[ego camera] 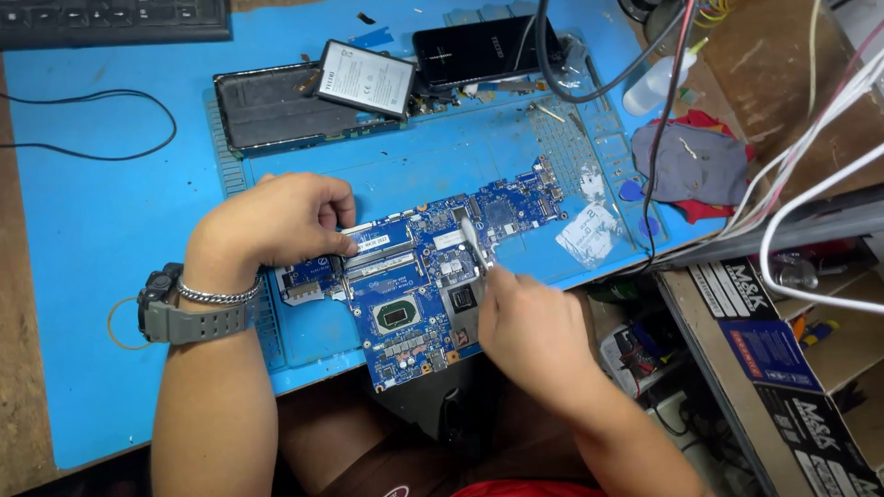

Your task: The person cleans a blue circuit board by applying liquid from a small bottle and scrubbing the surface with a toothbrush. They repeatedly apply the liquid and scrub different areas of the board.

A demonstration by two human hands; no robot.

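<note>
blue circuit board (419, 285) (green-edged chip), brighter blue mat (110, 230), grey wristwatch (180, 317).

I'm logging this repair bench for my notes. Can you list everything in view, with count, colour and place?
circuit board: one, blue, on the mat's near edge
mat: one, blue, covering the bench
tweezers: one pair, silver, over the board
dark flat case: one, black, far on the mat
battery pack: one, black with white label, leaning on the case
phone: one, black, far centre
keyboard: one, black, top left
squeeze bottle: one, clear, top right
cloth: one, grey over red, right
cables: several, white and black, right
boxes: a few, dark, lower right
watch: one, grey, left wrist
left hand: pressing the board
right hand: holding the tweezers
</note>
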